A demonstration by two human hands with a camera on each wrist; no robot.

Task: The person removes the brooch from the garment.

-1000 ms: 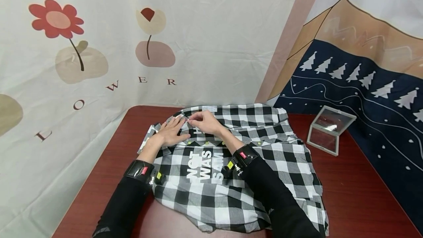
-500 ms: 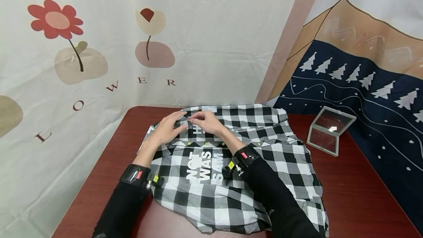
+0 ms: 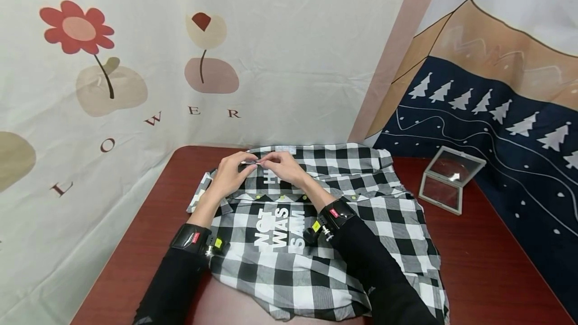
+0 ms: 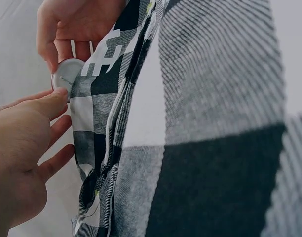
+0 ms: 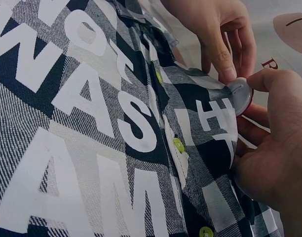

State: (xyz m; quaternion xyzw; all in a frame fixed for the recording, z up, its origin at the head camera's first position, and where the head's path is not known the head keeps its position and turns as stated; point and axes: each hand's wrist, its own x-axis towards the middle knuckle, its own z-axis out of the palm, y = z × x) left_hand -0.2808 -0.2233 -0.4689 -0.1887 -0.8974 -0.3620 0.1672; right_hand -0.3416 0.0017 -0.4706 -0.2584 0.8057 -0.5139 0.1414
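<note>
Over on the left, a pale hanging (image 3: 149,19) printed with flowers drops behind the wine-red table (image 3: 492,265). In front of it the person's left hand (image 3: 228,177) bends in from the near side, its thumb laid on the dull grey back of a pin-back badge (image 5: 242,96) and pinching it near the rim, I think to keep so thin a disc from twisting. The badge sits between the two hands, back outward, right at the edge of the shirt panel lettered with an H; whether its pin is through the cloth I can't tell. The right hand (image 3: 284,167) meets it from the other side, its fingertips pinching the opposite rim, which probably leaves the middle of the back in plain sight.

Below and rightward spreads the black-and-white plaid shirt (image 3: 388,229), lying with its white lettering (image 3: 277,227) and row of yellow-green buttons (image 5: 178,144) facing up, which gives easy access to the front. Farther right, a clear-panelled hinged case (image 3: 441,192) stands open beside the shirt, perhaps set there to be out of the arms' way. A navy hanging (image 3: 478,119) with white pines closes off that side.
</note>
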